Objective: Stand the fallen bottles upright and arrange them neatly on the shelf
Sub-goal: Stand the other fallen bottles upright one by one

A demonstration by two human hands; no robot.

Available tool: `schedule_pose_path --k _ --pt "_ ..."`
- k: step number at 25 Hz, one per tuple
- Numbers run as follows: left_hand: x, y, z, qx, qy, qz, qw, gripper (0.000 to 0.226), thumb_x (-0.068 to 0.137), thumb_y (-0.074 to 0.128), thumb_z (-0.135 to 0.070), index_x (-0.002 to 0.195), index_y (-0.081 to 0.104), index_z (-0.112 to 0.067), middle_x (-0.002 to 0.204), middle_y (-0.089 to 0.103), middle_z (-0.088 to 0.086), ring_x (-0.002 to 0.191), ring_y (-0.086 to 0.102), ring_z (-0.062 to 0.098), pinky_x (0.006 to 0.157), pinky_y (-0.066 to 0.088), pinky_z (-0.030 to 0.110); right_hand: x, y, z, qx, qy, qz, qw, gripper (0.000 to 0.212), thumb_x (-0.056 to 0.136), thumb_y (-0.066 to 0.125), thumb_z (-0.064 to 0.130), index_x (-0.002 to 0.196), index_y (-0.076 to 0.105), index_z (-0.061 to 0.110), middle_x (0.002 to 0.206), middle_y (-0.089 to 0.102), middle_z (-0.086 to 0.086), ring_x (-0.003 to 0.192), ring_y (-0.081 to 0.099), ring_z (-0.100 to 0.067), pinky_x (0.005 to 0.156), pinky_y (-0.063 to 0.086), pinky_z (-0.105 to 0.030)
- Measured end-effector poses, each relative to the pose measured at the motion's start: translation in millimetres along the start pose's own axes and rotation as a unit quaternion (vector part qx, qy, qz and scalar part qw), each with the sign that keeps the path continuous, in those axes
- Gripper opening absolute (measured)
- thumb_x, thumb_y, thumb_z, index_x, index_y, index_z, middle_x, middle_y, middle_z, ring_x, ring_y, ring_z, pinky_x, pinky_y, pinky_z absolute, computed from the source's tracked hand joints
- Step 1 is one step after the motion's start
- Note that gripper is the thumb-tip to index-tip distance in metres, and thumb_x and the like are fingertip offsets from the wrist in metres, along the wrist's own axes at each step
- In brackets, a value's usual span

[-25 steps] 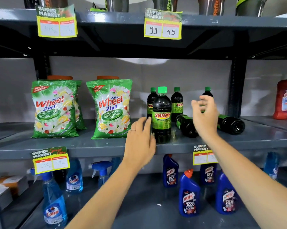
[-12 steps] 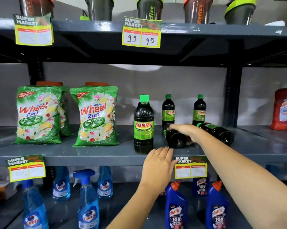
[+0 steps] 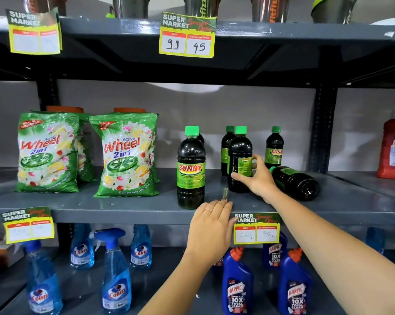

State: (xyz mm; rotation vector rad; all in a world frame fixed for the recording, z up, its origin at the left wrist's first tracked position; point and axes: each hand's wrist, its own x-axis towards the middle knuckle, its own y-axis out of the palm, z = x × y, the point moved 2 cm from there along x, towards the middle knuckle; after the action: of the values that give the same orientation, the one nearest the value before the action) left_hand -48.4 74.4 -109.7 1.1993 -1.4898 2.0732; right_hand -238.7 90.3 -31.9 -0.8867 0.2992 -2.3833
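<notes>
Dark Sunny bottles with green caps stand on the grey middle shelf [image 3: 123, 208]. My right hand [image 3: 258, 178] grips one upright bottle [image 3: 239, 153] around its lower body, its label turned away. A front bottle [image 3: 191, 169] stands alone to the left, with another partly hidden behind it. Two more, a left one [image 3: 226, 146] and a right one [image 3: 274, 147], stand at the back. One fallen bottle [image 3: 296, 183] lies on its side just right of my right hand, cap toward the back. My left hand [image 3: 211, 226] rests flat on the shelf's front edge, holding nothing.
Two green Wheel detergent bags [image 3: 126, 155] stand on the shelf's left. A red bottle [image 3: 393, 148] sits far right past the upright post [image 3: 321, 128]. Below are blue Colin sprays [image 3: 114, 273] and Harpic bottles [image 3: 237, 285]. Price tags [image 3: 256, 228] hang off the edges.
My right hand has raised the bottle that lay on its side; it now stands upright in my grip. My left hand stays at the shelf edge. The camera moved closer.
</notes>
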Motion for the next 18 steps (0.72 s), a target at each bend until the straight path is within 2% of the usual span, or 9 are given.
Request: schedule_pose_path --k 2,4,7,8,10,12,14,16,18 --pt "1.3 1.3 0.3 -0.001 -0.004 -0.003 1.0 0.045 0.094 0.036 -0.038 0.119 0.063 -0.011 0.117 0.068 0.005 0.104 0.063 0.021 0.091 0.048 0.034 4.2 2.0 -7.0 0.013 0.009 0.008 1.0 0.074 0.062 0.087 0.036 0.118 0.04 0.024 0.108 0.061 0.002 0.096 0.061 -0.017 0.087 0.05 -0.036" --pt "2.4 2.2 -2.4 -0.005 -0.005 -0.003 1.0 0.045 0.094 0.036 -0.037 0.12 0.062 -0.011 0.118 0.068 0.005 0.104 0.063 0.021 0.091 0.048 0.035 9.4 -1.5 -15.5 0.051 0.047 0.044 0.997 0.078 0.063 0.087 0.033 0.123 0.038 0.025 0.11 0.061 0.0 0.101 0.06 -0.017 0.093 0.047 -0.038" --pt "-0.9 3.7 -6.9 -0.006 -0.001 -0.004 1.0 0.044 0.094 0.036 -0.037 0.119 0.063 -0.012 0.118 0.068 0.004 0.104 0.063 0.02 0.092 0.048 0.034 10.2 -9.6 -26.7 0.16 0.103 0.112 0.975 0.078 0.07 0.081 0.005 0.136 0.039 0.015 0.121 0.063 -0.011 0.111 0.059 -0.022 0.103 0.042 -0.04" --pt "-1.6 3.6 -6.3 -0.006 0.0 -0.006 1.0 0.044 0.094 0.036 -0.037 0.119 0.063 -0.013 0.118 0.069 0.004 0.104 0.063 0.02 0.092 0.048 0.034 9.5 -9.6 -28.2 0.158 0.105 0.118 0.975 0.075 0.069 0.082 0.005 0.134 0.045 0.012 0.123 0.064 -0.012 0.112 0.06 -0.022 0.104 0.042 -0.04" --pt "-0.8 2.7 -3.7 -0.005 -0.003 -0.01 1.0 0.044 0.094 0.036 -0.038 0.119 0.063 -0.013 0.117 0.069 0.004 0.104 0.063 0.02 0.092 0.048 0.034 9.8 -5.9 -27.0 0.107 0.089 0.104 0.985 0.074 0.061 0.089 0.019 0.126 0.054 0.011 0.12 0.066 -0.005 0.11 0.061 -0.019 0.099 0.045 -0.034" --pt "1.4 1.7 -1.9 -0.004 -0.005 -0.01 1.0 0.044 0.095 0.036 -0.037 0.119 0.062 -0.013 0.118 0.068 0.004 0.105 0.063 0.019 0.092 0.048 0.034 9.6 -3.4 -21.5 0.069 0.076 0.082 0.991 0.081 0.057 0.091 0.028 0.126 0.05 0.015 0.116 0.063 0.003 0.107 0.059 -0.016 0.094 0.044 -0.03" --pt "1.8 2.0 -2.4 -0.005 -0.004 -0.01 1.0 0.043 0.095 0.037 -0.037 0.119 0.062 -0.013 0.118 0.068 0.004 0.106 0.062 0.019 0.092 0.047 0.034 11.6 -3.2 -21.6 0.095 0.072 0.095 0.988 0.085 0.062 0.089 0.019 0.134 0.044 0.018 0.121 0.06 0.001 0.113 0.057 -0.018 0.098 0.042 -0.032" --pt "0.1 3.3 -3.7 -0.007 -0.002 -0.009 1.0 0.042 0.095 0.037 -0.036 0.119 0.062 -0.012 0.118 0.068 0.004 0.106 0.062 0.02 0.093 0.047 0.034 9.0 -3.9 -23.7 0.125 0.075 0.121 0.982 0.076 0.068 0.082 0.004 0.134 0.045 0.015 0.125 0.06 -0.004 0.118 0.056 -0.02 0.1 0.041 -0.031" --pt "-1.8 4.0 -3.4 -0.004 -0.002 -0.009 1.0 0.042 0.095 0.038 -0.037 0.119 0.062 -0.013 0.118 0.068 0.004 0.106 0.062 0.019 0.093 0.047 0.034 6.0 -2.2 -25.9 0.106 0.073 0.114 0.985 0.075 0.066 0.086 0.01 0.13 0.047 0.013 0.125 0.061 -0.005 0.113 0.057 -0.019 0.099 0.042 -0.031"
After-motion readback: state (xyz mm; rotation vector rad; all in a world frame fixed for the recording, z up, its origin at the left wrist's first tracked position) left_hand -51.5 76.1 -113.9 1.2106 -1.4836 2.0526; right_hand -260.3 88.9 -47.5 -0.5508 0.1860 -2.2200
